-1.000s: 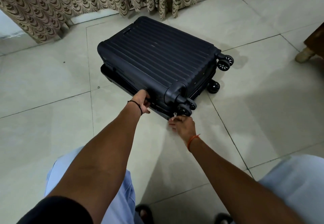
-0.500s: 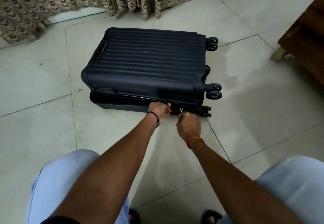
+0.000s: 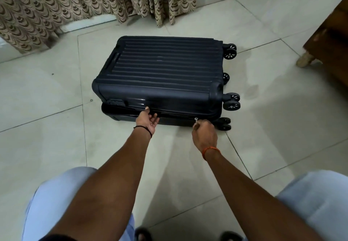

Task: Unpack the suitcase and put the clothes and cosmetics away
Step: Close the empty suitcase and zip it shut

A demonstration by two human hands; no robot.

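Pale-blue trouser knees fill the bottom corners; both arms reach up-frame. At centre the left hand (image 3: 148,121) lies relaxed, fingers loosely spread against the seam, while the right hand (image 3: 204,133) pinches the zip pull (image 3: 196,120) — nearer the wheels (image 3: 231,102). Beyond them the dark suitcase (image 3: 162,74) lies flat on the tiled floor (image 3: 47,93), long axis left-to-right, so the zip likely runs sideways.
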